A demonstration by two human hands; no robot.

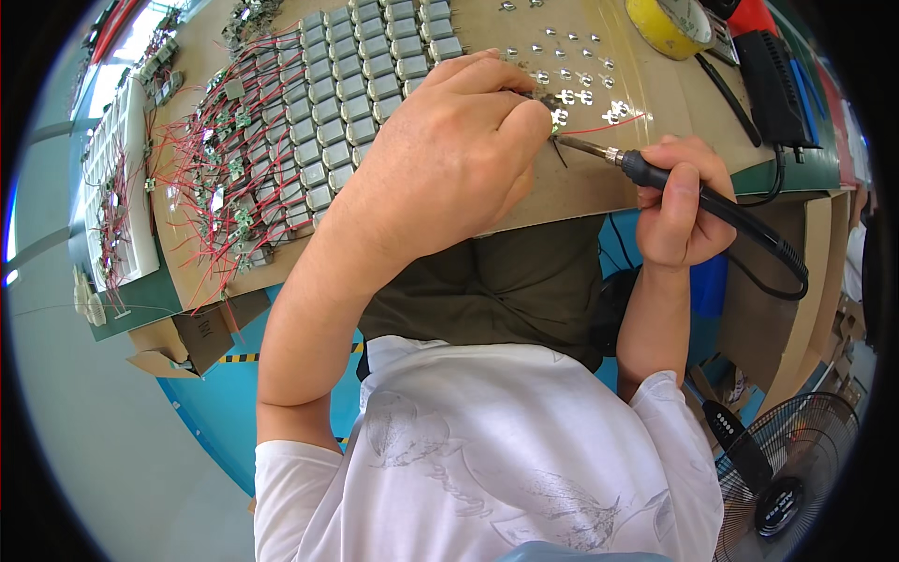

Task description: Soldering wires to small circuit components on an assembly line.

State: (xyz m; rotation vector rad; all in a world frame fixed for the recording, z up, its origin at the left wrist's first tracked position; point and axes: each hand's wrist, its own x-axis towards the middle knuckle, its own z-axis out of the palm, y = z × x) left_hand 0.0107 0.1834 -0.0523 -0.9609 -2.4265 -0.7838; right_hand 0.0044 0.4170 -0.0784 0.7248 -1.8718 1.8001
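Note:
My right hand (688, 201) is closed round the black handle of a soldering iron (648, 174). The iron's metal tip points left and reaches just beside the fingertips of my left hand (459, 155). That left hand is closed in a pinch, its back toward me. What it pinches is mostly hidden; a thin red wire (604, 129) and a short dark wire stick out by the fingertips. Beyond them, small shiny metal pieces (565, 96) lie on the brown board (599, 183). Left of the hand stand rows of grey rectangular blocks (328, 108), with red wires and little green circuit boards along their left side.
A yellow tape roll (670, 26) lies at the far right, near a black box-shaped device (773, 89) and a black stick-like tool (729, 100). At the left is a white tray (131, 187) with wired boards. A fan (791, 478) stands low on the right.

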